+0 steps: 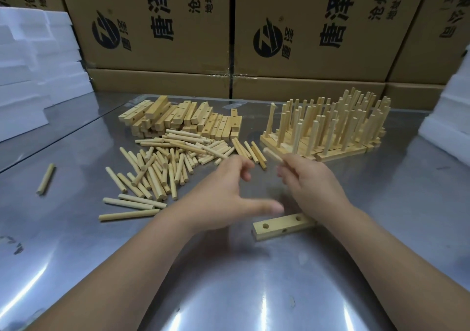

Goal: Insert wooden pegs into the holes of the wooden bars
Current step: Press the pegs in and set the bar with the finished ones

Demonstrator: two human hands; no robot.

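Since the holes we can see in its top face are empty, we judge the bar (282, 225) lying flat on the steel table (229, 292) to be the piece in hand; its right end is hidden under the right wrist. At twelve o'clock from it, the right hand (310, 178) pinches a peg (273, 155) at its fingertips. The peg is blurred and points off toward ten o'clock, well clear of the bar. At ten o'clock from the bar hovers the left hand (229, 195), fingers spread and loose, grasping nothing, its thumb reaching toward the bar's left end without clearly touching it.

Further out at ten o'clock we see the loose pegs (165, 165) scattered in a wide heap, and beyond them, at eleven o'clock, the stack of bars (178, 119) waiting unfilled. At one o'clock stand the finished bars (328, 132), packed side by side with their pegs upright.

We reckon the job is somewhere near its middle: a good batch is done, yet plenty of empty bars and pegs remain, and this bar has taken none of its pegs.

One stray peg (46, 179) lies alone far out at nine o'clock. White foam blocks (38, 63) flank the table, and printed cardboard boxes (162, 25) wall off the back.
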